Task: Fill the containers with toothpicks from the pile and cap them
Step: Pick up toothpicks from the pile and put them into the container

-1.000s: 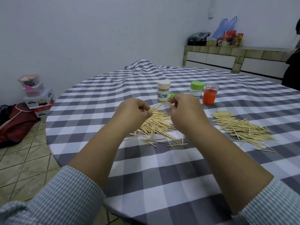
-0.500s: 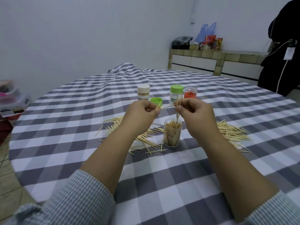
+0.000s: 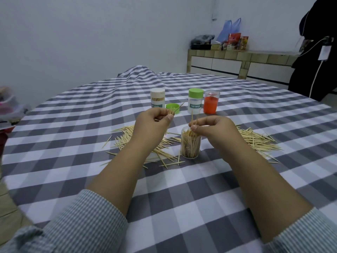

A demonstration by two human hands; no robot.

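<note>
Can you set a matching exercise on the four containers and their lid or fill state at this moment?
Things:
1. clear jar
2. orange jar
3. green-capped jar
4. cream-capped jar

States:
A. capped, toothpicks showing through the wall
B. uncapped, under the right hand
C. orange inside, clear lid
D. capped, label reads TOOTHPICK

Pairs: 1-B, 2-C, 3-D, 4-A

Four containers [image 3: 191,142] out here: three capped, one open. One loose green cap [image 3: 172,107]. Two toothpick piles [image 3: 259,140]. Two hands [image 3: 151,125] working.
</note>
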